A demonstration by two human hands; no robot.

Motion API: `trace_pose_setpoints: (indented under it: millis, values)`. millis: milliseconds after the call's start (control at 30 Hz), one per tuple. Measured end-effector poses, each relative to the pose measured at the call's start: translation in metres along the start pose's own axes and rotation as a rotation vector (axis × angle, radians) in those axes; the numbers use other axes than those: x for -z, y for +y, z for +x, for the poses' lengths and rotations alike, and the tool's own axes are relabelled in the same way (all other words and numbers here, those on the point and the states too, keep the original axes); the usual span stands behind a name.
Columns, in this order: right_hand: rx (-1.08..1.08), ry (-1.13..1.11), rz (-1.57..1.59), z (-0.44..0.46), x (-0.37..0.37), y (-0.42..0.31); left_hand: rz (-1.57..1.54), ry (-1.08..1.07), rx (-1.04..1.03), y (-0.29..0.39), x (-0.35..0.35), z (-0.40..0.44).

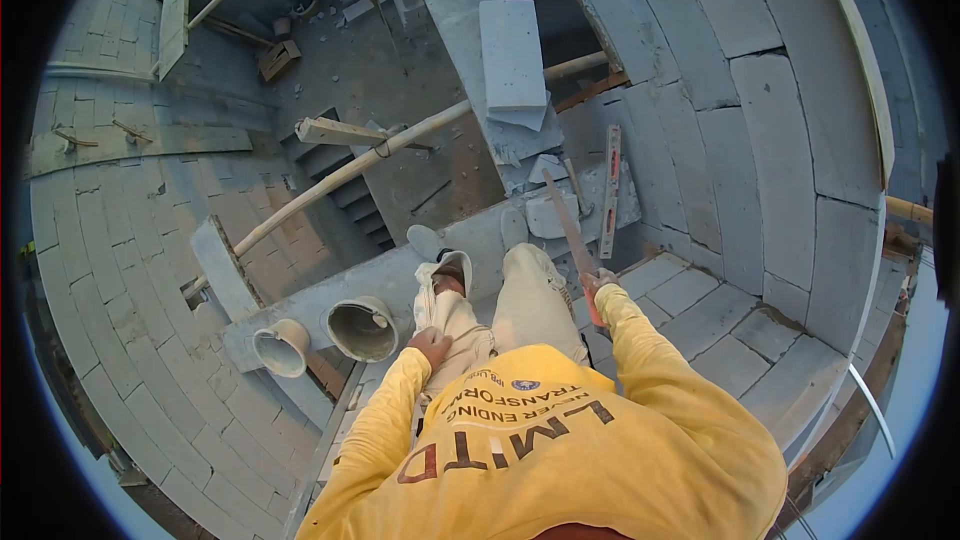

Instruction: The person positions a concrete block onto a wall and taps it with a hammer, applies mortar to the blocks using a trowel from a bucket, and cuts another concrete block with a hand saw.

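Note:
My right hand [600, 282] is closed around the handle of a long hand saw [572, 230], whose blade points forward past a cut block piece [550, 213]. On my left thigh lies my left hand [431, 346], its fingers closed on the light trouser cloth [462, 328]. Beyond the saw, a red spirit level [611, 190] lies lengthwise beside the block piece. A large pale block [513, 55] rests farther along the plank, with broken pieces near it.
Two buckets, a pale one [281, 348] and a grey one [362, 329], stand left of my legs. A wooden pole [350, 172] crosses the drop to a lower floor [440, 165] with steps. Block walls [765, 140] rise on both sides.

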State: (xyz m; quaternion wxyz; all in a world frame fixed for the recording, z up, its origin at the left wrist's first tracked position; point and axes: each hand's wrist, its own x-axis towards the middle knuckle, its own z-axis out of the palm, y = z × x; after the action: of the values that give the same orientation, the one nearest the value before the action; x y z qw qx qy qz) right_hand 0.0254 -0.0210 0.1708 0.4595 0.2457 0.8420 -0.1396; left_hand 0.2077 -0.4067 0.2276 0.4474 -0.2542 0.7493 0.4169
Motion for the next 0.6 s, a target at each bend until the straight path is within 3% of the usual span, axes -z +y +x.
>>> trace_pose_setpoints:
  millis: [133, 167, 267, 367, 467, 500, 600]
  values:
    - [-0.08, 0.026, 0.085, 0.006, -0.018, -0.029, -0.025, -0.132, -0.002, -0.041, 0.035, 0.025]
    - [-0.078, 0.041, 0.105, 0.013, -0.023, -0.036, -0.049, -0.133, -0.092, -0.055, 0.035, 0.034]
    - [-0.09, 0.083, 0.157, 0.038, -0.032, -0.054, -0.022, -0.381, 0.089, -0.052, 0.053, 0.053]
    - [-0.096, 0.132, 0.225, 0.072, -0.02, -0.091, -0.012, -0.567, 0.437, -0.02, 0.069, 0.077]
    - [0.0, 0.225, 0.25, 0.167, -0.023, -0.103, -0.125, -0.807, 0.43, 0.01, 0.094, 0.118]
    - [0.029, 0.285, 0.216, 0.199, -0.021, -0.112, -0.145, -0.734, 0.155, -0.015, 0.087, 0.15]
    - [0.098, 0.298, 0.359, 0.279, -0.005, -0.162, 0.024, -0.019, -0.272, 0.031, 0.1, 0.236]
